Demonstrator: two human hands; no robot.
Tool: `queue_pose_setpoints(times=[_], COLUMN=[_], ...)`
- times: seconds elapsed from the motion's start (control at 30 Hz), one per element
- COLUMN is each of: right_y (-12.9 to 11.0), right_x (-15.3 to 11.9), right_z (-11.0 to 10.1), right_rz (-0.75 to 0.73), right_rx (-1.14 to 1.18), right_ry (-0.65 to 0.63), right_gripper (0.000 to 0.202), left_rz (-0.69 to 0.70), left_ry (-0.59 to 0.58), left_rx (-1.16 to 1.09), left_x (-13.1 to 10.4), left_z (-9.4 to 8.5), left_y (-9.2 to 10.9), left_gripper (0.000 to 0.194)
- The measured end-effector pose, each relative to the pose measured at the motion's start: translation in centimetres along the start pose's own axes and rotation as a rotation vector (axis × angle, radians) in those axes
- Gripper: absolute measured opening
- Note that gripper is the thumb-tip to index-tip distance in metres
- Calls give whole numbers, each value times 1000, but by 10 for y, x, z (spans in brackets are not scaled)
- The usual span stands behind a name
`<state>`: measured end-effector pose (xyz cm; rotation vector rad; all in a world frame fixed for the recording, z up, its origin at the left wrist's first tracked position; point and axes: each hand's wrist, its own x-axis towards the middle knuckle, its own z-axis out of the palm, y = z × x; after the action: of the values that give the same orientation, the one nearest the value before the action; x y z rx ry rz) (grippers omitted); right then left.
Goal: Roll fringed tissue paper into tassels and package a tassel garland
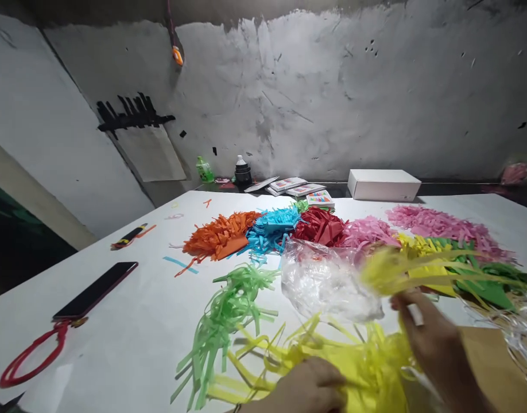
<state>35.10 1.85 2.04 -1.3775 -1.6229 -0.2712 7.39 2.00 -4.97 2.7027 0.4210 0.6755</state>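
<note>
My right hand [431,332] is raised at the right, its fingers closed on a blurred yellow paper tassel [388,269]. Low in the middle, my left hand [310,384] rests on a heap of yellow paper strips [358,367]; its fingertips are hidden, so what they do does not show. A light green fringe of strips [229,310] lies left of the yellow heap. Behind the hands is a crumpled clear plastic bag [328,281].
Orange [224,232], blue [272,226], red [319,226] and pink [369,232] fringe bundles form a row behind. A phone [95,289] with a red cord lies left. A white box [384,184] stands by the wall. Brown cardboard [496,361] is at the right.
</note>
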Motion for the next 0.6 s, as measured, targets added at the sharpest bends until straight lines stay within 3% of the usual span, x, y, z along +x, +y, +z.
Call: queue_pose_setpoints(times=[0.07, 0.1, 0.13, 0.2, 0.27, 0.33, 0.4, 0.47, 0.6], right_y=[-24, -35, -44, -55, -56, -50, -43, -40, -43], right_x=[2, 4, 5, 8, 10, 9, 4, -3, -20], right_z=[22, 32, 41, 51, 54, 54, 55, 59, 74], right_rz=[-422, -553, -636, -703, -716, -715, -660, -485, -40], right_rx=[-42, -72, -81, -52, -14, 12, 94, 235, 396], right_ry=[-260, -310, -331, -280, -195, -134, -138, -187, -208], right_gripper=[24, 29, 34, 38, 38, 33, 27, 21, 17], left_rz=[-22, -46, -58, -250, -517, -757, -905, -967, -960], left_ry=[166, 211, 277, 327, 257, 123, 49, 96, 319], left_rx=[-163, -219, -235, -266, -437, -792, -1157, -1359, -1408], left_x=[10, 17, 25, 41, 54, 62, 66, 69, 75], left_z=[-25, -40, -54, -78, -88, -86, -76, -65, -45], left_y=[7, 10, 12, 10, 0, -15, -28, -35, -38], left_gripper=[17, 20, 25, 32, 27, 32, 43, 47, 49])
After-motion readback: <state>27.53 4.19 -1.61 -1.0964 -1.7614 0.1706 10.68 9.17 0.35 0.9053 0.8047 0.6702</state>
